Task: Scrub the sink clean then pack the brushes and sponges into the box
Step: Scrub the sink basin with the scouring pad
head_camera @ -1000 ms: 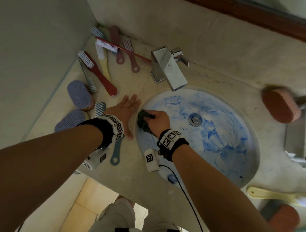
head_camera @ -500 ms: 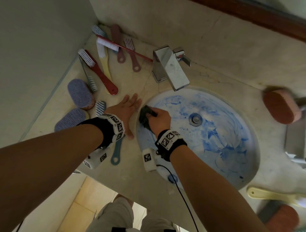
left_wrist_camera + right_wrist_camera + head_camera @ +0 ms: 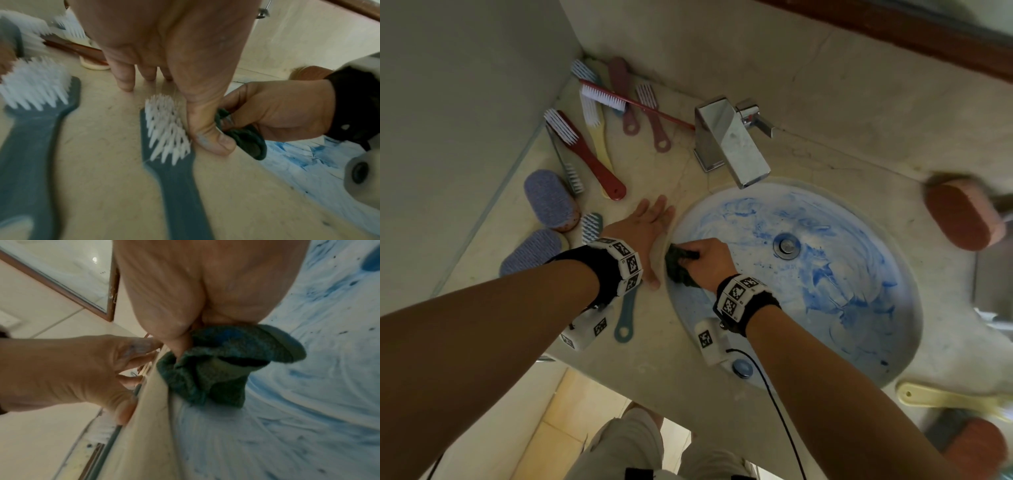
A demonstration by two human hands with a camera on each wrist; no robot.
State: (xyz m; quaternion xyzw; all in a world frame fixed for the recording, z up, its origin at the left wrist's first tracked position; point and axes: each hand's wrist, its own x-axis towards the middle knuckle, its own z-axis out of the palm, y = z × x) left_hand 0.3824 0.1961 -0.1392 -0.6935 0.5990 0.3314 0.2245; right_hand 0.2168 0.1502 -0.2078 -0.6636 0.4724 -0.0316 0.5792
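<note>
Since a second ago our right hand (image 3: pixel 707 258) has worked the dark green scouring pad (image 3: pixel 678 263) along the near-left wall of the sink (image 3: pixel 859 329), edging slightly toward us, while our left hand (image 3: pixel 645 236) has stayed planted on the counter (image 3: pixel 654 346).

We grip the pad with curled fingers and thumb, pressing it against the basin just inside the rim; in the right wrist view the scouring pad (image 3: pixel 216 369) bunches into folds, coarse and fibrous. Our left hand lies flat, fingers straight and spread, palm down beside the rim, its thumb close to the pad.

Blue cleaner streaks the round white basin in swirls around the metal drain (image 3: pixel 787 245). A squared chrome faucet (image 3: pixel 729 140) stands behind it.

Beside our left hand a teal brush (image 3: pixel 170 146) with white bristles lies on the beige marble, bristles up. More long-handled plastic brushes, a dark red brush (image 3: pixel 589 154) among them, lie in the corner. Two oval blue-topped sponges (image 3: pixel 548 200) sit by the wall, and a reddish oval sponge (image 3: pixel 959 216) rests right of the basin.
</note>
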